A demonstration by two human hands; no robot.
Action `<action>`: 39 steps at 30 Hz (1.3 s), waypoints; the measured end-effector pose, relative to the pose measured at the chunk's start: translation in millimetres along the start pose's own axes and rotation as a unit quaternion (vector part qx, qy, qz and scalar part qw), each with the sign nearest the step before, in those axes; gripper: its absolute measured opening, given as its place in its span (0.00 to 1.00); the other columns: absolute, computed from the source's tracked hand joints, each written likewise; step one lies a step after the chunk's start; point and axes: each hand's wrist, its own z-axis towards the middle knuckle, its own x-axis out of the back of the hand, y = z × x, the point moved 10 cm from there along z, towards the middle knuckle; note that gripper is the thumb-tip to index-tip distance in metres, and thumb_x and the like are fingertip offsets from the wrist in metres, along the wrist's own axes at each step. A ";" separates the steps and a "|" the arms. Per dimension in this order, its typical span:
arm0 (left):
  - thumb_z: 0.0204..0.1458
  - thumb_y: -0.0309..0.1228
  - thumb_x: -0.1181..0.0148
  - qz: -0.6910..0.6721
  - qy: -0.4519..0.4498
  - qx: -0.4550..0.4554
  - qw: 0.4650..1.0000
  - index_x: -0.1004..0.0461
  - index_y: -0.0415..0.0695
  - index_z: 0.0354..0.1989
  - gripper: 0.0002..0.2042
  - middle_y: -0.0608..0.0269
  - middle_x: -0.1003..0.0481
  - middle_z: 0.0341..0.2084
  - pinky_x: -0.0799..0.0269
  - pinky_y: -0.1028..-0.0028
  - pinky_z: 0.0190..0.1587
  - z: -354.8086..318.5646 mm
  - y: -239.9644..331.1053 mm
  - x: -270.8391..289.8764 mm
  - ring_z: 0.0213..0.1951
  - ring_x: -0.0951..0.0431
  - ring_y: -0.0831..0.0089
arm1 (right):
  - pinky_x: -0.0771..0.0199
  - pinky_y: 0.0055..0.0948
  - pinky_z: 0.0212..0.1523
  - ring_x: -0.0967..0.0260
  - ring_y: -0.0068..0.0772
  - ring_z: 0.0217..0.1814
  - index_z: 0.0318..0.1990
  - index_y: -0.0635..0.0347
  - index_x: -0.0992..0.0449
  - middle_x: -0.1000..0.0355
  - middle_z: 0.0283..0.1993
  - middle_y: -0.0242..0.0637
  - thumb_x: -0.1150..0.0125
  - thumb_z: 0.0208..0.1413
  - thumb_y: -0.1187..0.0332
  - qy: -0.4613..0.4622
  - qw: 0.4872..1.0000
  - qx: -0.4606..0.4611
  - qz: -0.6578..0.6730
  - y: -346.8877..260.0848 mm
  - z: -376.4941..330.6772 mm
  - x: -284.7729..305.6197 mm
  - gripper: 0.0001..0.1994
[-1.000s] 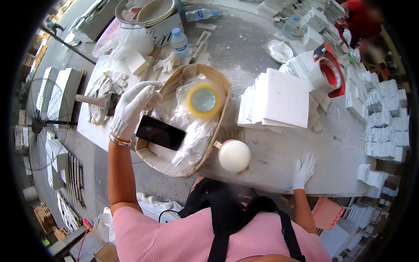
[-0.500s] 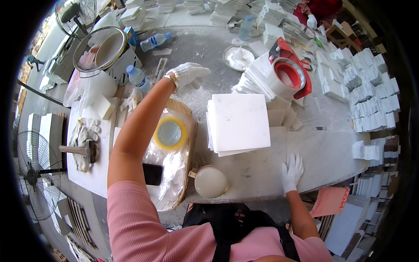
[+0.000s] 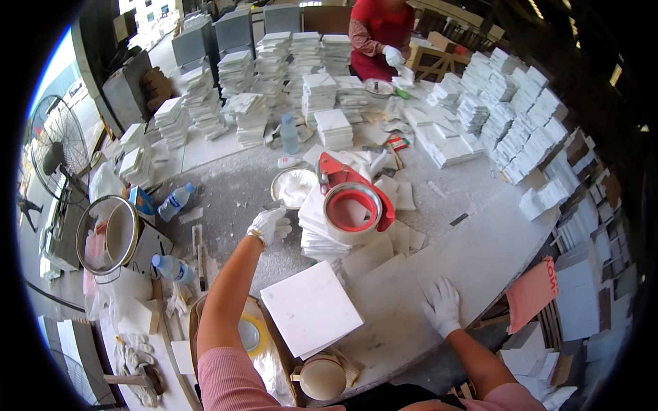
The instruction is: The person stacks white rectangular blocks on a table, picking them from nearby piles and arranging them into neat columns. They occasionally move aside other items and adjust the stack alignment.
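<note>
My left hand (image 3: pixel 272 225), in a white glove, reaches over the dusty tabletop beside a stack of white tiles. Its fingers point to the right, and I see nothing in them. My right hand (image 3: pixel 442 305), also gloved, lies with spread fingers on the pale stone slab (image 3: pixel 401 322) near the front edge. Between my arms sits a square white tile stack (image 3: pixel 312 308). Behind it, a red tape dispenser (image 3: pixel 354 211) rests on another tile stack (image 3: pixel 317 222). A round dish of white material (image 3: pixel 295 188) stands just beyond my left hand.
A lidded cream mug (image 3: pixel 322 378) is close to me, by a tray holding a yellow tape roll (image 3: pixel 251 334). Water bottles (image 3: pixel 175 201) and a hammer (image 3: pixel 145 379) are at left. Tile stacks (image 3: pixel 236 116) line the back and right. Another person (image 3: pixel 382 38) works at the far side.
My view has tilted up and swung right, bringing the far stacks and the other person into sight. My left hand now appears nearer the dish and dispenser stack; my right hand stays on the slab.
</note>
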 end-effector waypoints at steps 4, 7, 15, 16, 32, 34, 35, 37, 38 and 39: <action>0.57 0.47 0.38 -0.096 -0.005 0.018 0.995 0.32 0.45 0.61 0.27 0.49 0.24 0.51 0.23 0.66 0.35 10.9 9.0 -14.1 0.42 0.19 0.58 | 0.51 0.56 0.69 0.49 0.57 0.71 0.63 0.53 0.33 0.41 0.68 0.50 0.39 0.52 0.50 0.011 1.000 -0.007 0.001 4.5 0.4 1.6 0.31; 0.56 0.45 0.37 -0.122 0.041 0.029 0.991 0.30 0.45 0.59 0.26 0.50 0.23 0.49 0.24 0.68 0.33 14.9 12.3 -18.9 0.40 0.18 0.60 | 0.51 0.56 0.69 0.49 0.56 0.71 0.63 0.53 0.33 0.41 0.68 0.49 0.40 0.53 0.49 0.010 1.000 -0.018 -0.006 3.8 -2.6 4.8 0.31; 0.56 0.42 0.40 0.061 -0.026 -0.090 0.994 0.20 0.49 0.47 0.15 0.60 0.22 0.36 0.27 0.73 0.29 45.9 24.6 -19.0 0.28 0.23 0.71 | 0.52 0.56 0.70 0.49 0.55 0.72 0.63 0.52 0.33 0.42 0.68 0.49 0.40 0.54 0.48 -0.003 1.000 -0.021 0.014 4.6 1.0 -3.8 0.31; 0.56 0.41 0.39 0.070 -0.027 -0.098 0.992 0.20 0.49 0.45 0.14 0.61 0.22 0.34 0.27 0.74 0.29 46.7 26.2 -18.4 0.27 0.23 0.72 | 0.52 0.56 0.70 0.49 0.55 0.72 0.63 0.52 0.33 0.42 0.68 0.49 0.40 0.54 0.48 -0.002 1.000 -0.020 0.017 4.0 1.5 -2.6 0.31; 0.41 0.25 0.37 -0.169 0.115 -0.074 0.976 0.22 0.41 0.25 0.03 0.58 0.22 0.23 0.27 0.73 0.24 9.9 57.0 -11.4 0.24 0.21 0.69 | 0.50 0.55 0.69 0.49 0.54 0.72 0.62 0.52 0.32 0.41 0.68 0.48 0.39 0.53 0.50 0.010 1.000 -0.010 0.013 15.0 6.2 8.7 0.30; 0.41 0.25 0.37 -0.038 0.131 -0.152 0.979 0.22 0.41 0.26 0.04 0.58 0.22 0.24 0.27 0.74 0.25 13.9 45.2 47.6 0.24 0.21 0.69 | 0.50 0.55 0.68 0.49 0.54 0.72 0.62 0.52 0.32 0.41 0.68 0.48 0.39 0.52 0.50 0.015 0.999 0.016 0.027 -4.6 17.7 9.8 0.30; 0.41 0.25 0.37 -0.083 0.138 -0.110 0.981 0.22 0.41 0.26 0.04 0.59 0.22 0.24 0.27 0.74 0.25 15.0 40.3 49.1 0.24 0.21 0.69 | 0.50 0.55 0.68 0.48 0.55 0.71 0.62 0.52 0.32 0.42 0.68 0.48 0.39 0.52 0.51 0.015 0.999 0.011 0.027 -5.0 14.7 10.6 0.30; 0.42 0.26 0.37 -0.079 0.146 -0.062 0.984 0.22 0.40 0.27 0.04 0.58 0.21 0.24 0.26 0.74 0.26 -1.5 53.3 26.0 0.25 0.21 0.69 | 0.50 0.55 0.68 0.48 0.55 0.71 0.62 0.53 0.32 0.42 0.67 0.48 0.38 0.52 0.51 0.014 1.000 -0.012 0.019 3.8 -0.1 14.2 0.31; 0.42 0.26 0.38 -0.011 0.154 -0.160 0.975 0.22 0.40 0.27 0.04 0.58 0.21 0.24 0.26 0.73 0.27 -15.9 71.6 44.7 0.25 0.21 0.69 | 0.50 0.55 0.68 0.48 0.55 0.71 0.62 0.53 0.32 0.42 0.67 0.48 0.38 0.52 0.51 0.016 1.000 -0.007 0.024 0.2 0.5 13.7 0.31; 0.42 0.26 0.38 0.060 0.154 -0.253 0.953 0.21 0.39 0.28 0.05 0.58 0.21 0.24 0.26 0.73 0.27 -34.4 89.0 52.4 0.25 0.21 0.69 | 0.51 0.55 0.69 0.49 0.56 0.71 0.62 0.53 0.33 0.42 0.67 0.48 0.38 0.52 0.51 0.016 1.000 -0.008 0.026 0.4 -0.6 14.4 0.31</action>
